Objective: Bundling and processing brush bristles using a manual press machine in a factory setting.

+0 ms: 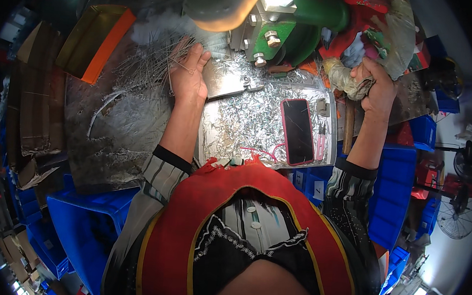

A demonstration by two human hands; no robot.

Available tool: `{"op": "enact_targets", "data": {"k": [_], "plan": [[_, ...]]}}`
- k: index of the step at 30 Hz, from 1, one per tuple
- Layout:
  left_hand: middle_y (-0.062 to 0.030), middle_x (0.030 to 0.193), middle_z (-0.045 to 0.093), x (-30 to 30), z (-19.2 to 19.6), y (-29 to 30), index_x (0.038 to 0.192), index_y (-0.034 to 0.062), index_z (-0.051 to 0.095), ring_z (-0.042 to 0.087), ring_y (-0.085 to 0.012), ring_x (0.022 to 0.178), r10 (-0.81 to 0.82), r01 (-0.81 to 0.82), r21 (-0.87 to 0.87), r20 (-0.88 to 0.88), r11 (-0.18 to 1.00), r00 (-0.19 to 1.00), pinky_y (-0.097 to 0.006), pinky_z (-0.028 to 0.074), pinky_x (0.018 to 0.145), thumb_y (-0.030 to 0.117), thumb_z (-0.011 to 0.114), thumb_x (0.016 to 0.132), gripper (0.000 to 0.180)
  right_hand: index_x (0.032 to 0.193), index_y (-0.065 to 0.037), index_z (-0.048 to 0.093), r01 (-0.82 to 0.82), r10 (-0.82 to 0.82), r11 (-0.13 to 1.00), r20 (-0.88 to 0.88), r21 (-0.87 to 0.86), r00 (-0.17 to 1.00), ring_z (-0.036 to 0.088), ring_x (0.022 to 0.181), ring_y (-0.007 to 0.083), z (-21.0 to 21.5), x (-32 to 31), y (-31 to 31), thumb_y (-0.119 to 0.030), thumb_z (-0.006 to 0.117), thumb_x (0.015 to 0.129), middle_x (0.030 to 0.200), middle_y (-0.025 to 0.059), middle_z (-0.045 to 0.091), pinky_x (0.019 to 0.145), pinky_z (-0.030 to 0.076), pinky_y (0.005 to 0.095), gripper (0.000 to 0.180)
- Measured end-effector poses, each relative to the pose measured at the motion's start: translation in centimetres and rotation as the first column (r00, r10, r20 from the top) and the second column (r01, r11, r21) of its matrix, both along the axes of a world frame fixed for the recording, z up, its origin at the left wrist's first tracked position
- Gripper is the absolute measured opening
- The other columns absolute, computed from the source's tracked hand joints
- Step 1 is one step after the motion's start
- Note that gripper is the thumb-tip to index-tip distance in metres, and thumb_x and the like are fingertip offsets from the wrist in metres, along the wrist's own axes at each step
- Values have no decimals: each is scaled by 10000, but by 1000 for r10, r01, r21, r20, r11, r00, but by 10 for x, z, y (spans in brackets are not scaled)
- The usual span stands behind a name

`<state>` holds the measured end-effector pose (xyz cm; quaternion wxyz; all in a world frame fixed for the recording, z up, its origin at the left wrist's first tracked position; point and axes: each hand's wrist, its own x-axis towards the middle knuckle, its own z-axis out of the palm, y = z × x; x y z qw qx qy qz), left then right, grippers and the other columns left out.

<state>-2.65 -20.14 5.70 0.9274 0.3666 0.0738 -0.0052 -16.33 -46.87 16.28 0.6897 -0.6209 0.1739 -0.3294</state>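
Your left hand (189, 77) rests on the heap of thin metal wires (154, 58) at the far left of the metal table (121, 122), fingers curled loosely over a few strands; whether any are pinched you cannot tell. Your right hand (377, 84) is clamped tight round a dirty rag (344, 78) beside the green machine (290, 27). A phone (298, 131) lies between your forearms, among shiny metal scraps (243, 123).
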Motion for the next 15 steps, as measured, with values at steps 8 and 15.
{"op": "enact_targets", "data": {"k": [8, 15], "plan": [[-101, 929, 553, 1, -1, -6, 1062, -28, 495, 570, -170, 795, 0, 0, 25, -5, 1000, 1000, -261, 533, 680, -59, 629, 726, 363, 550, 20, 512, -33, 33, 999, 12, 16, 999, 483, 457, 192, -4, 2, -4, -33, 573, 697, 478, 81, 467, 490, 406, 301, 167], [-112, 934, 543, -1, 7, -10, 1088, -27, 472, 567, -173, 801, -23, 25, 90, -31, 996, 999, -251, 528, 693, -57, 629, 727, 394, 562, 26, 532, -50, 50, 999, 1, -12, 999, 511, 475, 196, -6, 0, -8, -51, 578, 699, 486, 90, 489, 480, 392, 281, 164]]}}
